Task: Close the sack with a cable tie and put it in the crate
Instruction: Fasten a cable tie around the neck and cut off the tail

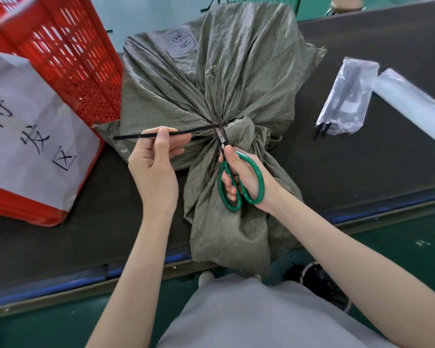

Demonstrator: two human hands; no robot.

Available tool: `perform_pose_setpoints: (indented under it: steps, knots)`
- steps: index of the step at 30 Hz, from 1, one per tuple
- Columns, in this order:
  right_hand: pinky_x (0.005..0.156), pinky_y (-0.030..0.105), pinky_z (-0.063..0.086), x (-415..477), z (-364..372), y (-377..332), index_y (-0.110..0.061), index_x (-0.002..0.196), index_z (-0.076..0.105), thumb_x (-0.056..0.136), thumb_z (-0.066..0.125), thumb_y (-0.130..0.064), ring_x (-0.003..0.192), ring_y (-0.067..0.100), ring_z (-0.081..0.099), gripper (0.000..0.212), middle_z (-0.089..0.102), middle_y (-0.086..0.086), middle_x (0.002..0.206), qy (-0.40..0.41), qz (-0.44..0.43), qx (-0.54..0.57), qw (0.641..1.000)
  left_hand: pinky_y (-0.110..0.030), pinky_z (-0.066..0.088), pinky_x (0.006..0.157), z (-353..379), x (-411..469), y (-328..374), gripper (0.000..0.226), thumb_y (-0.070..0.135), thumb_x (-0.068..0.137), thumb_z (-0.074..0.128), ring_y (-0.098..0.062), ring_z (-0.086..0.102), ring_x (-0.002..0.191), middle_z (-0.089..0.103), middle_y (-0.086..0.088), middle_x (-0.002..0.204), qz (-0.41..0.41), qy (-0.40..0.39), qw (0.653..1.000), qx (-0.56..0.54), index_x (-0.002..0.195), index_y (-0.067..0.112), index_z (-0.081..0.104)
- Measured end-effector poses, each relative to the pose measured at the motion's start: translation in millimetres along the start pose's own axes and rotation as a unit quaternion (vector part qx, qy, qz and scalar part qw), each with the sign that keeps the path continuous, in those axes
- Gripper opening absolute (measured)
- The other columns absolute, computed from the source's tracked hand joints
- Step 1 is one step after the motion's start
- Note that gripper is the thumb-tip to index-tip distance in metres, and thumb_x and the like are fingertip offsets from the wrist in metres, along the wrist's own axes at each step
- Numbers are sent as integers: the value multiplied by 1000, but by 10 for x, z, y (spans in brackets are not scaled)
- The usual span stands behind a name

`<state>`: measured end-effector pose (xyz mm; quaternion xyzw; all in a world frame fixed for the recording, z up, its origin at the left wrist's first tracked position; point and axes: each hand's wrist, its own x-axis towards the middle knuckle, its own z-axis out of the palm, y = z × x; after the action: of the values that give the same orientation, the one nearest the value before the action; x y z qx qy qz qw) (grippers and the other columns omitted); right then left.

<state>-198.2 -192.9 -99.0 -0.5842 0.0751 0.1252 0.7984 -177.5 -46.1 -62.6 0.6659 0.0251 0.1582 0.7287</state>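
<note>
Grey-green woven plastic sack [226,79] lies on dark table [337,156], neck cinched by thin black cable tie [186,132]. Left hand [153,167] pinches tie tail taut. Right hand [246,177] grips green-handled scissors [232,177], blades nearly together at tie head. Risk: blades nick weave or cut locking head; sack reopens. Red slotted plastic crate [68,59] just beside, left.

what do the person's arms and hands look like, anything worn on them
Both arms are bare as far as the view shows. The left hand and right hand wear no gloves, rings or watch. A grey top covers the torso; no sleeve is visible on either forearm.
</note>
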Motion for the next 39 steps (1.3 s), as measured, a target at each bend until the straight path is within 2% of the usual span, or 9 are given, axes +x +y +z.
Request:
perform_pose_setpoints:
  steps: [9,12,17,20,25,28,35,37,39]
  knots:
    - [31,19,33,-28,-51,38,-2,89,51,81,58,-49,28,15,36,48,45,5,47,7,-28,-34,999,-21,51,64,44,24,-23,25,15,99,43,-18,73,70,73,2,64,-13,29,999,-28,80,16,59]
    - [30,19,33,-72,-28,76,-19,77,52,88,57,-41,29,17,36,25,45,8,49,-20,-37,-53,998,-21,51,63,7,32,-33,25,14,100,42,-17,72,68,72,2,62,-23,41,998,-43,81,14,58]
    - [31,19,33,-136,-5,48,1,92,47,87,56,-41,30,16,37,43,44,9,52,-19,-35,-19,999,-21,51,64,-32,4,-44,24,16,100,43,-18,72,69,73,-1,64,-40,46,997,-43,81,15,58]
    - [30,19,32,-195,-79,-32,-8,88,50,86,59,-37,29,15,37,30,45,9,51,-3,-56,29,998,-21,51,64,11,-39,-49,23,15,100,43,-17,72,69,73,-1,64,-57,36,997,-43,83,14,58]
    - [30,17,27,-269,-360,-206,-20,68,47,92,58,-16,26,17,30,27,41,8,44,113,-119,59,985,-22,51,65,150,-132,-88,23,16,100,44,-19,72,72,73,-2,68,-78,7,996,-41,84,14,61]
    - [32,16,26,-285,-648,-304,-21,70,43,91,60,-15,27,17,29,27,41,6,43,196,-135,64,969,-23,52,67,255,-203,-112,23,17,100,45,-20,71,73,74,-4,69,-98,-18,994,-48,85,12,62]
    - [36,18,30,-178,-1505,-160,-21,77,53,83,68,-17,31,10,40,17,51,-3,46,370,-85,-90,921,-22,53,63,446,-331,-117,23,15,101,43,-19,72,70,74,-4,69,-119,-59,990,-55,87,12,60]
    - [49,25,40,-128,-1718,-61,-22,84,57,81,70,-18,49,11,54,14,62,3,66,417,-48,-197,886,-22,53,62,475,-358,-116,23,15,101,42,-19,73,69,74,-4,69,-116,-73,989,-52,86,13,60]
    - [70,25,42,-96,-1891,48,-17,103,61,81,66,-13,83,21,62,23,67,11,94,432,-12,-320,843,-22,53,62,493,-372,-120,23,15,102,41,-18,73,70,74,-3,70,-112,-90,989,-45,89,12,59]
